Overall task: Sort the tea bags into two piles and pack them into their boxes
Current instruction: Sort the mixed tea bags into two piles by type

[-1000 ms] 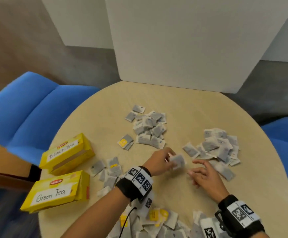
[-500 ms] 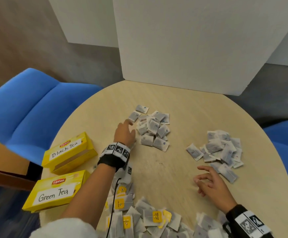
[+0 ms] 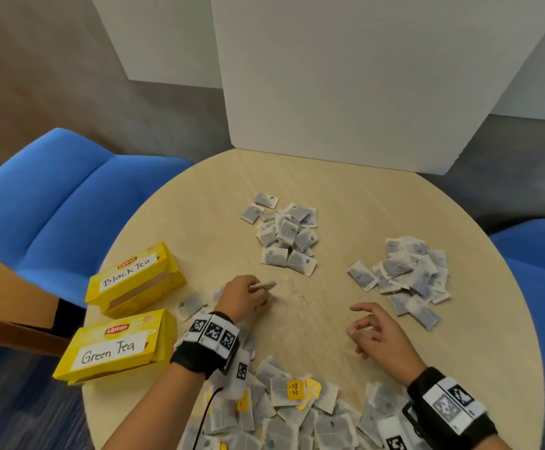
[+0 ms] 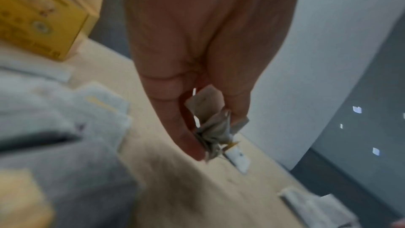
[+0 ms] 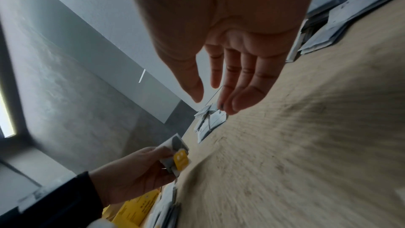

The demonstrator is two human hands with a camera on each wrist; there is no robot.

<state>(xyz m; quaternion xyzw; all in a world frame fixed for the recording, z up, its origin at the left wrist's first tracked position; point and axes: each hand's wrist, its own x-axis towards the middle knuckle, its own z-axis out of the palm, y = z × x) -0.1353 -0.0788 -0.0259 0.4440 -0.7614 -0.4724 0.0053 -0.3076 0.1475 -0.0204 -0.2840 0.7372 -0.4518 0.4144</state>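
At nine o'clock the boxes wait. The left hand pinches several tea bags; mixed kinds could land in one pile at twelve. The right hand hovers loose and empty over the desk.

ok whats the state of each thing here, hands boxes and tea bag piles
left hand: pinching a tea bag
right hand: empty, fingers relaxed
Black Tea box: lying flat
Green Tea box: lying flat
far pile: loose on the table
right pile: loose
near heap: unsorted
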